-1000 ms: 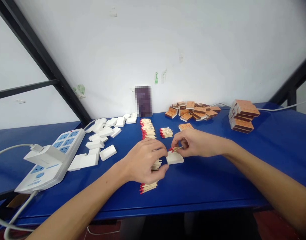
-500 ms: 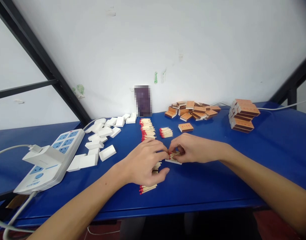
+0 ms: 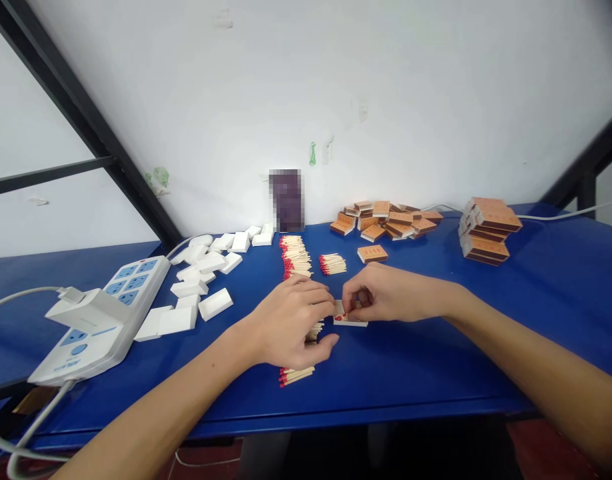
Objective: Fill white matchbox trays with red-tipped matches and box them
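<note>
White card tray [image 3: 351,323], shallow, oblong, at centre; right hand [image 3: 386,293] pinched on red-tipped wooden matches [image 3: 341,317] in it. Left hand [image 3: 291,323] spread, thumb apart, over a match column [image 3: 295,257] just left. Smooth white trays [image 3: 216,305] strewn left; orange-brown matchboxes [image 3: 400,218] piled far right. Glossy blue tabletop [image 3: 411,373], scuffed white wall [image 3: 411,87], black frame [image 3: 76,93].

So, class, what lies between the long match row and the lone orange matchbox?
In the head view, a small match pile lies there, with blue tabletop showing towards both the match row and the matchbox.
</note>
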The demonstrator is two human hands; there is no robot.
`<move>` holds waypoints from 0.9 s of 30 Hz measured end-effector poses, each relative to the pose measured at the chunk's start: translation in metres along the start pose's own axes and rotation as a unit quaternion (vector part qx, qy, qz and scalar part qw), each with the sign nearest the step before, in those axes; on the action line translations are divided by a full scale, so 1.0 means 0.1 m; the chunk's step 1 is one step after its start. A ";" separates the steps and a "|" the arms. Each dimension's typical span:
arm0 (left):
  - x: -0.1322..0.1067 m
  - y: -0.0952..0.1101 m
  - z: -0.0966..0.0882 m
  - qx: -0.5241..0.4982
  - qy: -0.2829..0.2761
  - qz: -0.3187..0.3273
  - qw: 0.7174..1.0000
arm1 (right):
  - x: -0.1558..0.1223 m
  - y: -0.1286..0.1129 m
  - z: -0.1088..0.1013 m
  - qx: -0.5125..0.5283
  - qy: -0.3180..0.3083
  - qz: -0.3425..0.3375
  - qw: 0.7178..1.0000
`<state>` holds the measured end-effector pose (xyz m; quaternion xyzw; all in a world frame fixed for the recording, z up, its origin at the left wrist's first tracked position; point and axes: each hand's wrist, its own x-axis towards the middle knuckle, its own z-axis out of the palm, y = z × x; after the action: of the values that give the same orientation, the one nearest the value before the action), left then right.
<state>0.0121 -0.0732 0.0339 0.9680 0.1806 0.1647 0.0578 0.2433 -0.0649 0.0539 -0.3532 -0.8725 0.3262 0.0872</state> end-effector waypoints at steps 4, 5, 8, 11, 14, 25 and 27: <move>0.00 0.00 0.01 -0.006 -0.009 0.007 1.000 | 0.01 0.01 -0.01 -0.007 -0.002 -0.011 1.000; 0.00 0.00 0.00 -0.007 -0.014 0.009 1.000 | 0.01 0.02 -0.01 -0.008 -0.001 -0.014 1.000; -0.01 0.00 -0.01 -0.004 -0.027 0.013 1.000 | 0.01 0.03 -0.01 -0.018 0.000 -0.023 1.000; -0.01 0.01 -0.02 0.003 -0.031 0.013 0.999 | 0.00 0.02 -0.02 -0.022 -0.012 -0.031 0.999; -0.02 0.01 -0.02 0.008 -0.028 0.013 0.999 | -0.03 0.02 -0.04 -0.022 -0.015 -0.012 1.000; -0.01 0.02 0.00 -0.004 -0.037 0.017 0.999 | -0.01 0.09 -0.03 0.001 -0.026 0.021 0.999; -0.01 0.02 0.00 -0.005 -0.042 0.017 0.999 | -0.01 0.07 -0.03 0.000 -0.020 0.018 1.000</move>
<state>0.0118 -0.0757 0.0339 0.9767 0.1603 0.1258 0.0674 0.2495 -0.0604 0.0523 -0.3620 -0.8676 0.3348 0.0641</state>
